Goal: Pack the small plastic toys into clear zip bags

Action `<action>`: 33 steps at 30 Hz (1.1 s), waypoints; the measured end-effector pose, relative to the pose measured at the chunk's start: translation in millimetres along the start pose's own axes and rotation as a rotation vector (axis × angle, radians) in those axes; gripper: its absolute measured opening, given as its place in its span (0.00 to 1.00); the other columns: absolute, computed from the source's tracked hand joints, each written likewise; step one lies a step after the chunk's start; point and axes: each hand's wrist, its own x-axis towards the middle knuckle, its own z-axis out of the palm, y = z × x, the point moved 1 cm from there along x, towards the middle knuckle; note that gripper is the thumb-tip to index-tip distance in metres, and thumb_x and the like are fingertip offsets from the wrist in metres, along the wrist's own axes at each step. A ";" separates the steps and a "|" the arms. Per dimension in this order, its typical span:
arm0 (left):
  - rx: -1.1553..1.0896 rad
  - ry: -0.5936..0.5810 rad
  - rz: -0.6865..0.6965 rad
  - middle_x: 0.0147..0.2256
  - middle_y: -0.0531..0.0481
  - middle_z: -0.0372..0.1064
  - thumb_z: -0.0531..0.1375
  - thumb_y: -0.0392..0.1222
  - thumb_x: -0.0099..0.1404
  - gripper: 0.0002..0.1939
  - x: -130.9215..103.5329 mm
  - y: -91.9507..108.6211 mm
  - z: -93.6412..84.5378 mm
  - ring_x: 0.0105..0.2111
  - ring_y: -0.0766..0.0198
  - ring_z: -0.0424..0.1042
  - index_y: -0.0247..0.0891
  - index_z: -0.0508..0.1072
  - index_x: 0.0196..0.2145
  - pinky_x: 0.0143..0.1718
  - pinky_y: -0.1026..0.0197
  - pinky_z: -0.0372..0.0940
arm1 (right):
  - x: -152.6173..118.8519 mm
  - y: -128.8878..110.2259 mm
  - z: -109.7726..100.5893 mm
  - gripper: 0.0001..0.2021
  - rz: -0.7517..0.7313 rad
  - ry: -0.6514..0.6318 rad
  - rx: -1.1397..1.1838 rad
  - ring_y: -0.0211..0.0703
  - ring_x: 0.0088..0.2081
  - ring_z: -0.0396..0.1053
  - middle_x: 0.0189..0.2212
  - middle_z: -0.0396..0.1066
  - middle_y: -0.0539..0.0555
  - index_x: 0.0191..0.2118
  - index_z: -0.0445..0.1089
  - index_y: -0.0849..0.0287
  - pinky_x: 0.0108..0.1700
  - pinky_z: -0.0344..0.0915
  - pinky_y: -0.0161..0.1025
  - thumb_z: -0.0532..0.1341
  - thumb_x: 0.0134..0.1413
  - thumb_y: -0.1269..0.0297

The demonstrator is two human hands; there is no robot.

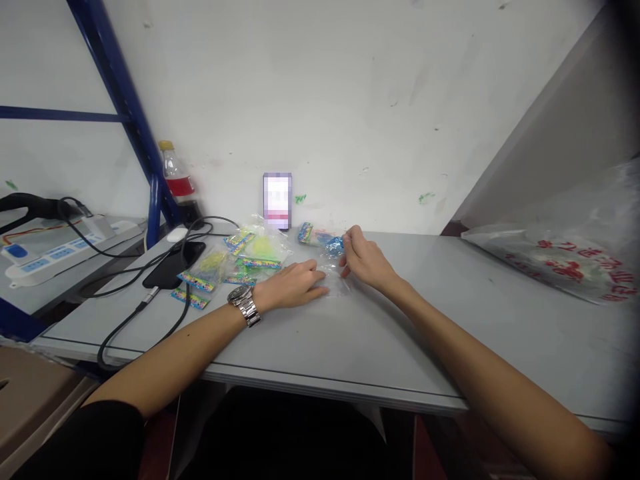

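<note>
On the grey table, a clear plastic bag point(336, 287) lies between my two hands. My left hand point(293, 283), with a metal watch on its wrist, rests palm down with its fingers stretched out at the bag's left edge. My right hand point(367, 259) has thumb and fingers pinched at a shiny blue crinkled piece point(334, 245) above the bag. Just left of that piece is a small packet with a colourful dotted label point(305, 233). Several clear packets with yellow-green contents point(263, 247) and similar labels are heaped beyond my left hand.
A phone point(277, 200) leans upright against the wall. Black cables point(145, 273) and a dark phone point(173, 265) lie at the left, near a cola bottle point(179, 183) and a power strip point(70, 253). A large printed plastic bag point(575, 260) stands at the right.
</note>
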 end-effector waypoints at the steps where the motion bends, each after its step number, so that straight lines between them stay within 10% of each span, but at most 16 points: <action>1: -0.014 -0.011 -0.016 0.36 0.47 0.61 0.50 0.51 0.70 0.18 -0.2 -0.3 0.2 0.34 0.60 0.66 0.36 0.71 0.43 0.37 0.58 0.62 | 0.0 0.3 -0.2 0.12 0.013 -0.002 -0.013 0.45 0.20 0.68 0.23 0.69 0.48 0.33 0.47 0.53 0.33 0.60 0.44 0.40 0.65 0.54; 23: -0.099 0.133 -0.060 0.34 0.47 0.64 0.47 0.37 0.69 0.08 3.3 -2.3 7.4 0.33 0.61 0.64 0.37 0.64 0.34 0.35 0.58 0.60 | -1.6 -4.0 4.5 0.10 0.053 0.013 0.203 0.42 0.19 0.68 0.28 0.70 0.48 0.33 0.48 0.53 0.37 0.60 0.45 0.46 0.64 0.56; 33: -0.065 0.242 -0.054 0.35 0.45 0.63 0.47 0.40 0.69 0.08 3.4 1.7 7.3 0.35 0.60 0.64 0.37 0.61 0.34 0.38 0.56 0.63 | 1.6 -1.4 11.5 0.16 -0.082 0.033 0.476 0.36 0.20 0.66 0.28 0.52 0.44 0.33 0.49 0.53 0.28 0.57 0.37 0.47 0.63 0.46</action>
